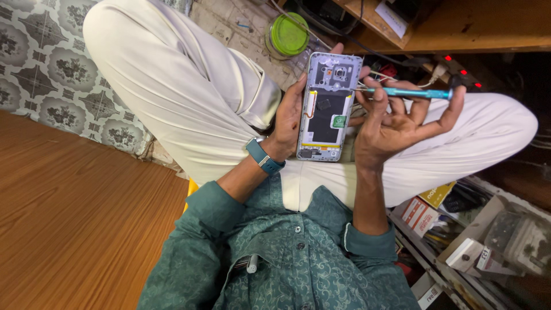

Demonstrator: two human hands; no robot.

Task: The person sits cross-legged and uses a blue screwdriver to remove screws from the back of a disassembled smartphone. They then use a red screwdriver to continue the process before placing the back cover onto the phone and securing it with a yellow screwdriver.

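An opened smartphone (328, 106) with its back cover off shows its circuit board, camera module and black battery. My left hand (287, 117) grips it along its left edge, upright over my lap. My right hand (396, 117) holds a teal precision screwdriver (410, 92) level, its tip touching the phone's upper right edge. A teal watch (263, 157) sits on my left wrist. I sit cross-legged in cream trousers and a green patterned shirt.
A green-lidded round container (287, 35) lies on the tiled floor ahead. A wooden shelf (459, 26) and a power strip with red lights (459, 66) are at upper right. Boxes and small parts (476, 241) crowd the lower right. A wooden board (74, 212) lies left.
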